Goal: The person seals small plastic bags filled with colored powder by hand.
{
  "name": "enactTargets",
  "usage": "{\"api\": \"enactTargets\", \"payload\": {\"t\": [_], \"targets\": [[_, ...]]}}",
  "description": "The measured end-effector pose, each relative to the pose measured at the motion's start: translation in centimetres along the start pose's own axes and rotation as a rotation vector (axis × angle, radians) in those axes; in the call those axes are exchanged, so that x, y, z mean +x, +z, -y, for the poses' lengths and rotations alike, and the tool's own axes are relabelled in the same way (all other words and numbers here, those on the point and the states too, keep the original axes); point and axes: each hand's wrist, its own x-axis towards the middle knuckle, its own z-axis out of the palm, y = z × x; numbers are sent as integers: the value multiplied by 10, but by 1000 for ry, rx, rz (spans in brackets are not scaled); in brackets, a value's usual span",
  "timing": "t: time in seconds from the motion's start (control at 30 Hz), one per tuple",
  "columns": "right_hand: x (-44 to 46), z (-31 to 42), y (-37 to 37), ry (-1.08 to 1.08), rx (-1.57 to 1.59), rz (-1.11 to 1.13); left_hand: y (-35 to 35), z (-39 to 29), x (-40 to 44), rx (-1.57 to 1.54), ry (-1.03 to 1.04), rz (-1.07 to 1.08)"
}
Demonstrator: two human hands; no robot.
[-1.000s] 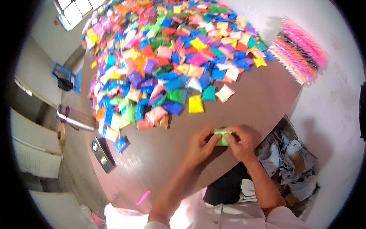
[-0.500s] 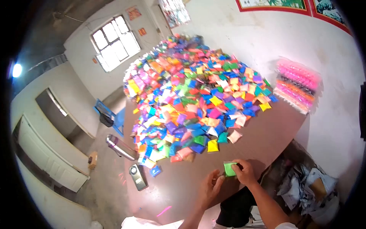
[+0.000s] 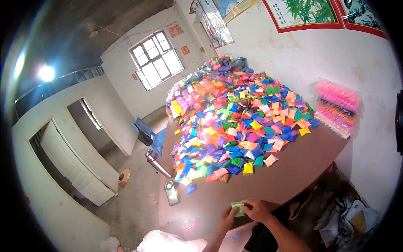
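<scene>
Between my two hands, over the near edge of the brown table (image 3: 302,168), is a small light-green packet (image 3: 239,212). My left hand (image 3: 227,218) pinches its left side with thumb and fingers. On the other side my right hand (image 3: 259,211) is closed on its upper right edge, the fingers partly covering it. Beyond them a large heap of small coloured packets (image 3: 241,122) spreads over the table. A yellow packet (image 3: 248,168) and a pale pink packet (image 3: 271,160) lie at the heap's near edge.
Left on the table stand a steel flask (image 3: 158,164) and a small grey device (image 3: 171,193) with a round dial. A clear bag of pink and orange packs (image 3: 336,107) leans by the right wall. Crumpled bags (image 3: 348,222) lie below right; a blue chair (image 3: 156,138) stands behind.
My left hand, apart from the green packet before, now grips its left side. The packet and both hands sit lower and farther left in view. The camera has tilted upward.
</scene>
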Motion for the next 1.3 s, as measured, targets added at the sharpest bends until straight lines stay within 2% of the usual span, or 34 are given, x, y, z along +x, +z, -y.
{"api": "enactTargets", "payload": {"t": [0.13, 0.2, 0.27, 0.33, 0.37, 0.4, 0.43, 0.47, 0.5, 0.63, 0.7, 0.83, 0.97, 1.03, 1.17, 1.27, 1.3], "targets": [[4, -18, 27, 73, 66, 88, -19, -4, -13, 158, -63, -42], [3, -24, 36, -66, 46, 16, -22, -2, -17, 257, -78, -41], [5, -32, 36, -96, -4, -2, -18, 0, -28, 131, 46, -90], [4, -36, 36, -133, -80, -13, -22, 27, -20, 153, 60, -113], [2, -37, 37, -126, -103, 3, -23, 47, -17, 68, 61, -120], [1, -36, 39, -128, -39, -12, -25, 34, -17, -79, -102, -75], [1, -33, 40, -131, 24, -30, -26, 22, -18, -165, -163, -67], [-2, -17, 32, -115, 9, 0, -20, 21, -18, -258, 3, -57], [0, -4, 22, -120, -7, 30, -20, 19, -18, -322, 17, -57], [1, -13, 28, -109, 11, -3, -21, 15, -15, -370, -33, -34], [2, -14, 26, -51, 139, 34, -20, 13, -15, -359, -67, -21], [2, -12, 25, -14, 164, 13, -18, 12, -16, -271, -54, -22], [3, -6, 22, -49, 118, 25, -19, 18, -16, -280, -21, -40], [3, -2, 22, -105, 79, -5, -21, 17, -14, -409, 1, -58], [3, -7, 23, -90, 54, 16, -23, 15, -14, -452, -43, -53], [3, -6, 17, -20, 54, 56, -18, 7, -15, -335, -44, -18], [3, -7, 19, 35, 140, 43, -17, 7, -16, -321, -33, -16]]}}
